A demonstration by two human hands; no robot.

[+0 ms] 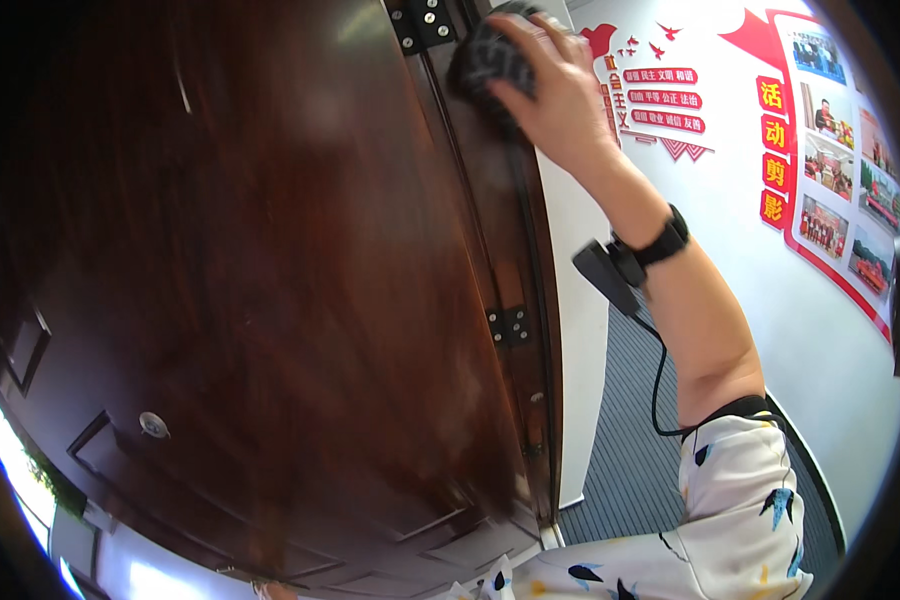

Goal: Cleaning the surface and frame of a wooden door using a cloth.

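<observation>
My right hand (551,86) is raised at the top, its fingers wrapped over a dark patterned cloth (495,64). The cloth is against the dark wooden door frame (514,277), just right of the upper black hinge (424,21). A large, glossy brown wooden door (270,262) fills the middle and left. A lower hinge (508,326) joins it to the frame. At the bottom rim only a small part of my left hand (276,591) shows by the door's lower edge; its fingers are hidden.
A black wrist strap (664,238) carries a small device with a cable (656,375) running to my sleeve. On the right, a white wall (735,262) bears red lettering and a photo board (825,172). Grey striped carpet (630,450) lies beyond the frame. A round fitting (154,424) sits lower left.
</observation>
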